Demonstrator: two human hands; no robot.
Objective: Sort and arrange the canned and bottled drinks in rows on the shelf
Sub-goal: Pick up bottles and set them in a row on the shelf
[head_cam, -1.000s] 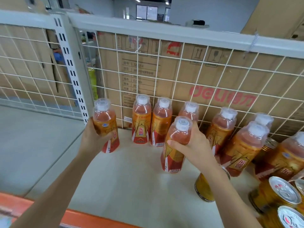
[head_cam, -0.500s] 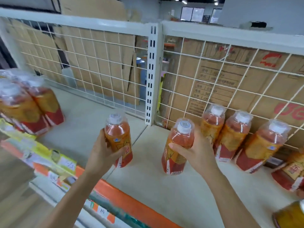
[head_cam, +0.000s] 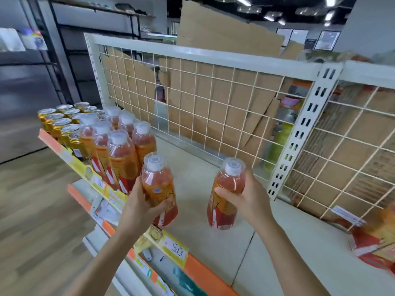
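My left hand (head_cam: 140, 207) grips an orange drink bottle (head_cam: 159, 186) with a clear cap cover, held above the shelf's front edge. My right hand (head_cam: 248, 198) holds a second orange bottle (head_cam: 227, 190) upright over the pale shelf board (head_cam: 192, 174). To the left, a block of the same bottles (head_cam: 119, 150) stands in rows at the shelf's left end. Behind and left of them stand several gold cans (head_cam: 62, 122) in rows. A blurred bottle (head_cam: 376, 242) lies at the far right.
A white wire-mesh back panel (head_cam: 213, 103) with cardboard behind it bounds the shelf. A slotted white upright (head_cam: 303, 133) divides two bays. Yellow price tags (head_cam: 173, 248) sit on the orange front rail. A wooden floor lies to the left.
The view has swung left along the shelf. Both hands carried their bottles leftward, from the right bay past the upright, toward the rows of bottles and cans now in sight.
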